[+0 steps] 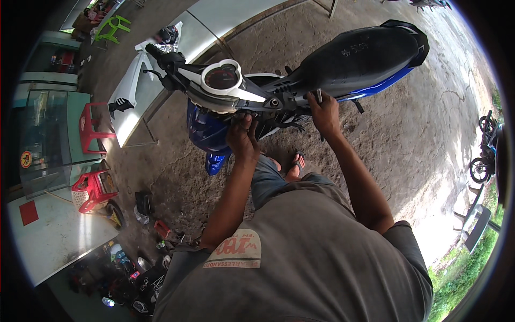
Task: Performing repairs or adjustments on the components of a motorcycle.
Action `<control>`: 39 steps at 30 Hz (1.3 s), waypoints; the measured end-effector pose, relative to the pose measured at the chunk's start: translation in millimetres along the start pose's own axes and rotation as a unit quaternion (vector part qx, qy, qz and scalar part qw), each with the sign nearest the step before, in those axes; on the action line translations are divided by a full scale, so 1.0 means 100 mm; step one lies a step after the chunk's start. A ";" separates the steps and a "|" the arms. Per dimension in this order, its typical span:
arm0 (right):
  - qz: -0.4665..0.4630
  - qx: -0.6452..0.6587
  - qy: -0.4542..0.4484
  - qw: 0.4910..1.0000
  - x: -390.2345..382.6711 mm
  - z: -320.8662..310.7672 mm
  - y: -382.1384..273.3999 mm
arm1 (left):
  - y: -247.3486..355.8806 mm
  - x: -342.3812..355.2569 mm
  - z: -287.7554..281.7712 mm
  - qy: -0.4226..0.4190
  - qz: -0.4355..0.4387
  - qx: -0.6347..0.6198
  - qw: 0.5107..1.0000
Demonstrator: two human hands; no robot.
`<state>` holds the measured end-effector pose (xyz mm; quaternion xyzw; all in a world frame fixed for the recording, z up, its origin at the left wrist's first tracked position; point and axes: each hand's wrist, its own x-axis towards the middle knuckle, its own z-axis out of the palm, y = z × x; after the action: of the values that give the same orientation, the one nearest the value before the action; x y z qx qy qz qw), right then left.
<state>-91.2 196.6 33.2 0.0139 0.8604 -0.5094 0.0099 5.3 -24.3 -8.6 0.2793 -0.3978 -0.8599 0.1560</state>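
A person in a grey T-shirt stands over a blue motorbike, seen from above, one sandalled foot showing on the rough concrete floor just below the machine. Both bare forearms reach up from the lower edge to the bike's middle. The left hand is pressed against the underside of the handlebar cowling, fingers curled onto the dark parts behind the blue front panel; what, if anything, it grasps cannot be told. The right hand is closed around a slim dark tool whose upper end sticks up at the front edge of the black seat.

The bike stands crosswise just ahead of the person, its round speedometer in a white surround to the left and its seat stretching away to the right. A loose white body panel lies just beyond the handlebar. On the floor to the left sit a red crate and a red plastic stool, with small tools and cans scattered nearer the person. Farther off stand a green plastic chair and, at the far right edge, another parked motorbike.
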 end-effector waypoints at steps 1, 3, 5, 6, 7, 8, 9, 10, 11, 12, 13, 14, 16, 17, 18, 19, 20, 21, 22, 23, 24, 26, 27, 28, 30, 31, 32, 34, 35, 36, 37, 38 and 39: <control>0.000 -0.007 -0.004 1.000 0.00 0.00 0.00 | 0.00 -0.01 0.00 -0.020 0.004 -0.014 1.000; 0.000 -0.014 -0.007 1.000 -0.01 0.00 0.00 | -0.01 -0.02 0.01 -0.030 0.010 -0.029 0.999; -0.030 0.014 0.021 0.999 0.00 0.01 0.01 | -0.03 -0.03 0.04 -0.042 0.016 -0.044 0.998; -0.029 0.014 0.020 0.999 -0.01 0.02 0.00 | -0.04 -0.03 0.04 -0.027 0.005 -0.039 0.999; -0.031 0.015 0.016 0.999 -0.01 0.02 0.00 | -0.05 -0.03 0.04 -0.012 -0.005 -0.033 0.999; -0.033 0.017 0.012 0.999 -0.01 0.02 -0.01 | -0.04 -0.02 0.03 -0.011 -0.006 -0.032 0.999; -0.032 0.016 0.013 0.999 -0.01 0.02 -0.02 | -0.03 0.00 0.02 -0.004 -0.005 -0.010 1.000; -0.037 0.018 0.012 0.999 -0.02 0.01 -0.03 | -0.02 0.01 0.02 0.002 -0.005 0.013 1.000; -0.043 0.020 0.012 0.999 -0.02 0.01 -0.04 | -0.02 0.00 0.00 0.002 -0.006 0.014 1.000; -0.042 0.020 0.014 0.999 -0.02 0.00 -0.02 | -0.01 -0.01 0.01 -0.017 0.001 0.002 1.000; -0.038 0.016 0.012 0.999 -0.02 0.00 -0.01 | 0.00 -0.02 0.02 -0.036 0.007 -0.010 0.999; -0.035 0.012 0.011 0.999 -0.02 0.00 0.01 | -0.01 -0.03 0.05 -0.038 0.005 -0.009 0.999; -0.037 0.013 0.011 0.999 -0.03 0.00 -0.01 | -0.01 -0.07 0.04 -0.035 -0.003 -0.034 0.999; -0.039 0.013 0.012 0.999 -0.03 0.00 -0.02 | 0.00 -0.06 0.04 -0.035 -0.003 -0.033 0.999; -0.040 0.014 0.012 0.999 -0.03 0.00 -0.02 | -0.01 -0.04 0.04 -0.016 -0.004 -0.003 1.000; -0.038 0.013 0.010 0.999 -0.04 0.00 -0.03 | -0.01 -0.02 0.04 0.003 -0.005 0.027 1.000; -0.036 0.011 0.008 0.999 -0.04 0.00 -0.03 | -0.01 -0.02 0.03 0.002 -0.004 0.027 1.000; -0.036 0.011 0.008 0.999 -0.04 0.00 -0.01 | 0.00 -0.01 0.01 -0.013 -0.004 0.022 1.000; -0.040 0.012 0.012 0.999 -0.04 0.01 0.00 | 0.00 0.00 0.00 -0.027 -0.003 0.017 0.999; -0.045 0.013 0.015 0.999 -0.03 0.01 0.01 | -0.01 0.00 -0.01 -0.028 -0.003 0.017 0.999; -0.044 0.013 0.015 0.999 -0.03 0.01 0.02 | -0.02 -0.02 -0.02 -0.042 0.001 -0.012 0.999; -0.044 0.010 0.011 0.999 -0.03 0.02 0.02 | -0.03 -0.03 -0.01 -0.056 0.006 -0.040 0.998; -0.044 0.011 0.010 0.999 -0.03 0.02 0.03 | -0.04 -0.02 0.00 -0.041 0.000 -0.015 0.999; -0.043 0.010 0.012 0.999 -0.03 0.03 0.03 | -0.04 -0.01 0.01 -0.026 -0.005 0.010 1.000; -0.041 0.009 0.015 0.999 -0.04 0.05 0.03 | 0.00 0.03 0.00 -0.017 -0.009 0.024 1.000; -0.048 0.013 0.022 0.999 -0.04 0.06 0.03 | 0.00 0.04 0.00 -0.008 -0.013 0.038 0.999; -0.055 0.018 0.028 0.998 -0.05 0.07 0.02 | 0.00 0.02 -0.02 -0.009 -0.013 0.038 0.999; -0.056 0.020 0.033 0.998 -0.05 0.07 0.06 | 0.02 -0.05 0.00 -0.067 0.000 -0.029 0.997; -0.058 0.022 0.036 0.997 -0.05 0.07 0.08 | 0.02 -0.06 0.04 -0.070 -0.003 -0.027 0.997; -0.055 0.024 0.039 0.997 -0.06 0.06 0.10 | 0.02 -0.06 0.05 -0.049 -0.016 -0.021 0.998; -0.057 0.042 0.038 0.997 -0.05 0.04 0.12 | 0.02 -0.07 0.07 -0.028 -0.029 -0.015 0.999; -0.058 0.060 0.038 0.996 -0.06 0.03 0.14 | 0.05 -0.06 0.08 -0.032 -0.032 -0.011 0.999; -0.053 0.060 0.046 0.996 -0.09 0.01 0.18 | 0.06 -0.02 0.06 -0.011 -0.034 0.024 0.999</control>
<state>-82.0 204.7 16.9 -0.0075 0.8271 -0.5590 -0.0573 3.8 -23.7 -0.5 0.2866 -0.4105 -0.8580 0.1152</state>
